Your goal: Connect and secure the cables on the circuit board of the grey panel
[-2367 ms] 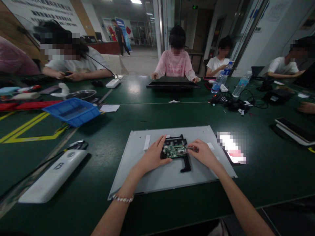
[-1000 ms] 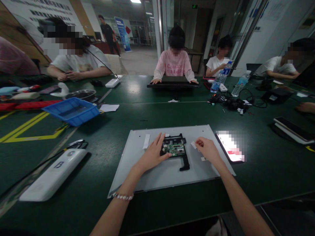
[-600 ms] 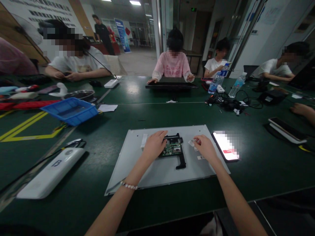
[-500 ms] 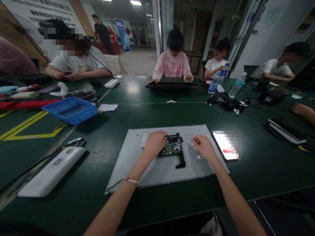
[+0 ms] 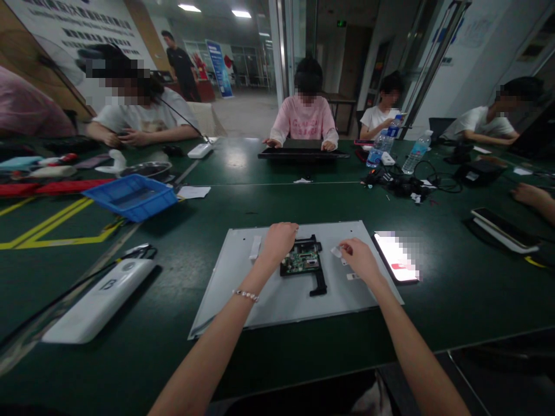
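Note:
A flat light-grey panel (image 5: 243,300) lies on the table in front of me. On its middle sits a green circuit board (image 5: 306,260) in a black plastic frame (image 5: 319,283). My left hand (image 5: 281,238) is over the board's upper left corner, its fingers curled together; what they hold, if anything, is hidden. To the right of the board, my right hand (image 5: 358,254) pinches a small whitish, partly clear piece (image 5: 336,251) just above the panel. A white block-like piece (image 5: 255,247) rests on the panel left of my left hand.
A lit phone (image 5: 396,257) lies against the panel's right side. To the left are a white power bank (image 5: 102,300) with a cable and a blue basket (image 5: 134,199). Bottles (image 5: 417,151) and tangled cables (image 5: 399,180) stand farther back. People sit around the table (image 5: 260,202).
My left hand has shifted slightly up and to the right, toward the top edge of the black frame. My right hand stays nearly still with the whitish piece.

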Available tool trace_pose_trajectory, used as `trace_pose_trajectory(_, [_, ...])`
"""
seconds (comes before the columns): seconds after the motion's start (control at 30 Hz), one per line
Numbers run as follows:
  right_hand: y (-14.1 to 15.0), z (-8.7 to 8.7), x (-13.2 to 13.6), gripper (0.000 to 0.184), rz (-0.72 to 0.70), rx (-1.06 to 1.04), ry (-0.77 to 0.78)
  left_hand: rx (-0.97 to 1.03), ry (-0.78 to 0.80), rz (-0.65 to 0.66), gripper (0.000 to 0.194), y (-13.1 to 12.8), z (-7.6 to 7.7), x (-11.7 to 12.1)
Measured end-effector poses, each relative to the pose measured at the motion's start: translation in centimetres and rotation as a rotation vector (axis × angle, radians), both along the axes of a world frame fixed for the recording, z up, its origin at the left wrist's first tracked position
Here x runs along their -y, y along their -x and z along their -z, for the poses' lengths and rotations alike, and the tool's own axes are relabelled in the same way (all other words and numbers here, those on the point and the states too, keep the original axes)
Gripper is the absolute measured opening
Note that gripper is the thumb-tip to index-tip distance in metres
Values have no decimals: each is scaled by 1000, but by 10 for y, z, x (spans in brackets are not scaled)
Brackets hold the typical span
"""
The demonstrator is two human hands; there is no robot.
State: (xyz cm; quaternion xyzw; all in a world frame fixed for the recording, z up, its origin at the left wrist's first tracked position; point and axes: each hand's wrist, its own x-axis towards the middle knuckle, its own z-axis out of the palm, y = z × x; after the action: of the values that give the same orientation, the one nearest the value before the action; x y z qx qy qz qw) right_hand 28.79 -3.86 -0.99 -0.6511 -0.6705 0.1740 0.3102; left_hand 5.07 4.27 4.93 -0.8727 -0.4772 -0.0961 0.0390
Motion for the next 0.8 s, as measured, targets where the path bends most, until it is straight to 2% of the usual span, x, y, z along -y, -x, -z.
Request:
trace_pose_trajectory(0.1, [-1,0,0,20,2,-5,-3,10,-24,92,26,-26,-7,4])
trace_pose_trajectory(0.17, [-2,1,-1,20,2,-13,-3,7,-23,169,24,-47,-7,9])
trace_pose_trajectory(0.3, [-5,5,-4,22,0,-31,-10,-21,15,307,18,-80,5,19])
trace_pose_trajectory(0.4, [-5,6,-5,21,2,-42,-11,-31,41,352,17,-87,13,22])
trace_pose_trajectory(0.57, [-4,5,-5,18,2,-36,-50,54,45,318,22,-62,5,23])
trace_pose_trajectory(0.7, [-4,1,-5,19,-23,-15,-123,220,98,190,32,-19,-3,25])
trace_pose_trajectory(0.8, [-3,-2,-8,22,-77,55,-161,338,192,138,44,15,1,29])
